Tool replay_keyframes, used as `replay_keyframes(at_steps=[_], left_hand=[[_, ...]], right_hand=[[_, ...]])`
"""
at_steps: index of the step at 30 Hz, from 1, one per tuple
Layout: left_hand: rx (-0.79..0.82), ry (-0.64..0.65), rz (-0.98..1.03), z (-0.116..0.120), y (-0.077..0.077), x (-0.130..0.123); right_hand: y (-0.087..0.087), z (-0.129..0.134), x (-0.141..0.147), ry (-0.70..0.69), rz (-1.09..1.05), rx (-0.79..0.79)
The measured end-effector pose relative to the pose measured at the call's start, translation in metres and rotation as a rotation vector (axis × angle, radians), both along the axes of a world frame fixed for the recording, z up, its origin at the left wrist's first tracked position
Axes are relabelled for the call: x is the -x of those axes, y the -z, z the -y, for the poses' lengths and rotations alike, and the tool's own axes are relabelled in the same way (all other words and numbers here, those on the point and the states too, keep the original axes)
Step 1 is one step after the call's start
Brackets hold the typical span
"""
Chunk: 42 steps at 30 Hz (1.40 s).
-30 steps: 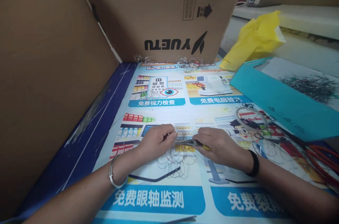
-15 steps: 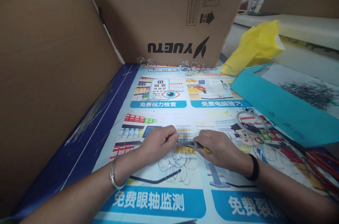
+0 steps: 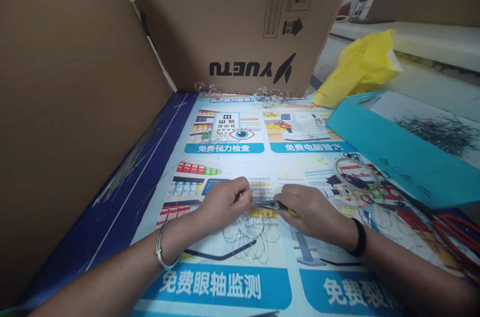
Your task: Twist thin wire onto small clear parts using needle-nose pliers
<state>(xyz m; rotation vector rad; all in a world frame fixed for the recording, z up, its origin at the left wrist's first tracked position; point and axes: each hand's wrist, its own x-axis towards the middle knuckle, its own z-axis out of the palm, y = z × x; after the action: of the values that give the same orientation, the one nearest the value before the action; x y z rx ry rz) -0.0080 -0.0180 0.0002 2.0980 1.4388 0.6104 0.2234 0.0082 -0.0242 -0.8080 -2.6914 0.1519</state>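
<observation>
In the head view my right hand (image 3: 311,209) is wrapped round a pair of pliers (image 3: 270,204) with dark jaws and yellow on the handle. The plier tips point left and meet my left hand (image 3: 227,200) at its fingertips. There my left thumb and fingers are pinched on thin wire. From between the two hands a cluster of thin wire loops (image 3: 251,237) fans out toward me, with tiny reddish specks along it. How the jaws grip the wire is too small to make out.
Tall cardboard panels (image 3: 232,17) stand at the back and left. Wire tangles (image 3: 275,97) lie at the back panel's foot. To the right are a turquoise box (image 3: 390,152) holding a wire heap, a yellow bag (image 3: 356,67), a clear ring (image 3: 356,174) and red-handled scissors (image 3: 455,232).
Both hands and the pliers stay almost in place. The wire loops below them have shifted and spread slightly.
</observation>
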Motion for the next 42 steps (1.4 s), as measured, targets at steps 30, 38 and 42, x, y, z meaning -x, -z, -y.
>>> replay_keyframes(at_steps=[30, 38, 42], left_hand=[[-0.005, -0.014, -0.052, -0.0005, -0.0051, -0.0031], [-0.016, -0.021, -0.086, 0.0010, -0.0044, -0.0031], [-0.016, -0.021, -0.115, 0.0003, -0.0041, -0.0027]], right_hand=[[0.0036, 0.0004, -0.0008, 0.013, -0.002, -0.043], [0.0027, 0.0001, 0.0007, 0.014, 0.010, -0.037], [0.0024, 0.0009, 0.0002, 0.019, 0.016, -0.044]])
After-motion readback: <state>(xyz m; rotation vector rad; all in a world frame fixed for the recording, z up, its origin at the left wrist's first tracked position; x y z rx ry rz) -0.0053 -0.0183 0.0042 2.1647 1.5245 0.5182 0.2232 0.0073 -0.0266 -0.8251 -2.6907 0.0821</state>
